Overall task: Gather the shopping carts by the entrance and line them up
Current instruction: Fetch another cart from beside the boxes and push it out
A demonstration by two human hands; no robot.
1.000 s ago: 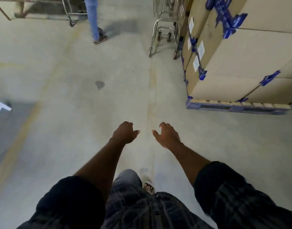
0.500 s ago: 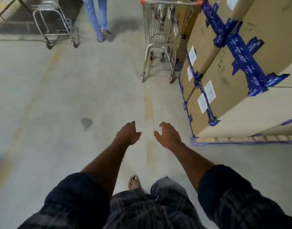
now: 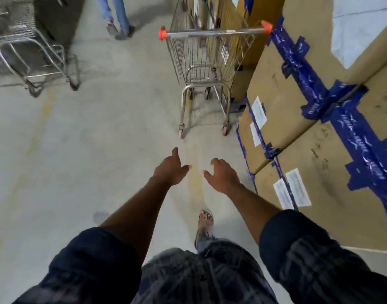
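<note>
- Head view puts the shopping cart (image 3: pixel 206 69) straight ahead of us on the floor (image 3: pixel 100 139), well apart from both hands. Its basket runs away from us and its handle bar (image 3: pixel 212 32) lies crosswise.
- Our left hand (image 3: pixel 169 170) is loose with one finger stretched forward. Our right hand (image 3: pixel 223 174) has loosely curled fingers. Neither holds anything.
- The bar sits slightly right of our midline, so the right hand seems a touch nearer, though the wide lens may bend that.
- The cart's right side stands just beside the cardboard boxes (image 3: pixel 297 119); a second cart (image 3: pixel 34 55) stands far left.
- We judge the reach goes straight forward, one hand toward each end of the bar.
</note>
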